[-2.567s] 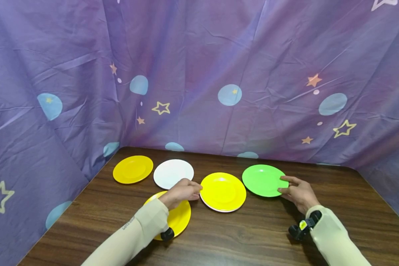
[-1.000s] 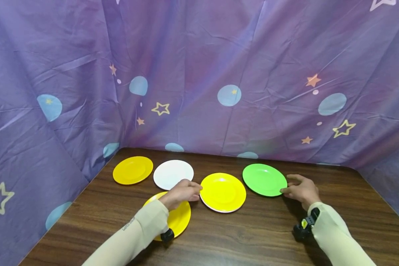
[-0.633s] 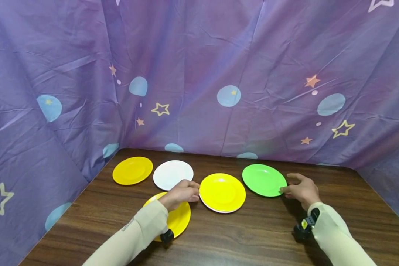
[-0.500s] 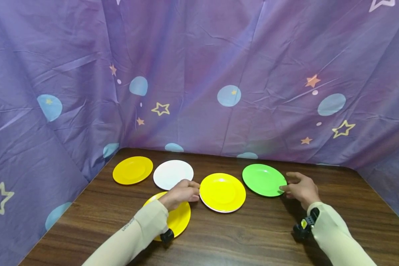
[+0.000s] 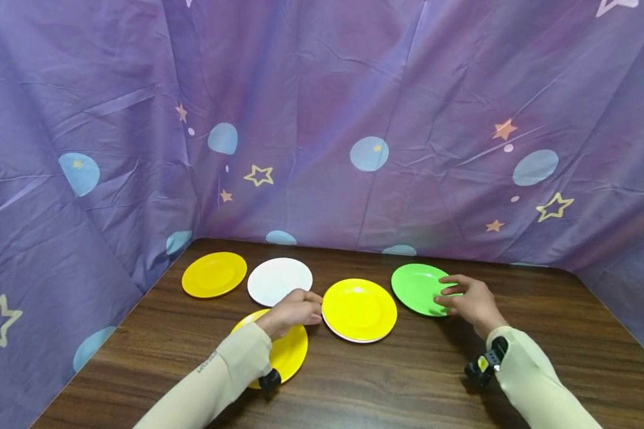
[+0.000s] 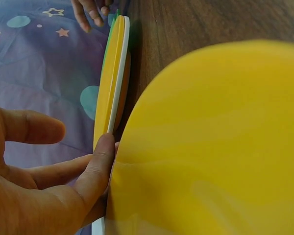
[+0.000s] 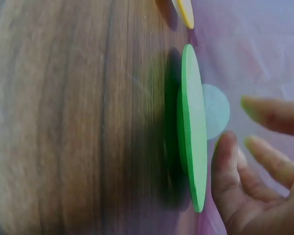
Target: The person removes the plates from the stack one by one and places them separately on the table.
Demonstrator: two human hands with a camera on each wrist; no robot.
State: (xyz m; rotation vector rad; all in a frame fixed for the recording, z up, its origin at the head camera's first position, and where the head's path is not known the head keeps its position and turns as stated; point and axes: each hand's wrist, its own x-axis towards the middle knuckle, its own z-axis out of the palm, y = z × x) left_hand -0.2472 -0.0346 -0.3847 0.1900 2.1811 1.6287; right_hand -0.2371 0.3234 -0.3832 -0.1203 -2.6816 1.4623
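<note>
My left hand (image 5: 295,313) is at the left rim of a yellow plate (image 5: 359,310), which is stacked on a white plate (image 5: 361,341). In the left wrist view, the thumb (image 6: 95,166) and one finger meet the stack's rim while the index finger (image 6: 34,129) stands off it. Under my left wrist lies another yellow plate (image 5: 292,354), partly covered by the sleeve. My right hand (image 5: 474,304) hangs over the right side of a green plate (image 5: 418,289). Its fingers are spread and hold nothing; in the right wrist view a gap separates them from the green plate (image 7: 196,127).
A yellow plate (image 5: 214,274) lies at the far left of the brown wooden table (image 5: 397,387), beside a white plate (image 5: 279,280). Behind the table hangs a purple curtain (image 5: 311,214) with stars and blue dots. A second curtain wall closes off the left side.
My right hand has let go of the green plate's right rim and moved left over it. The green plate has shifted slightly. My left hand stays nearly still.
</note>
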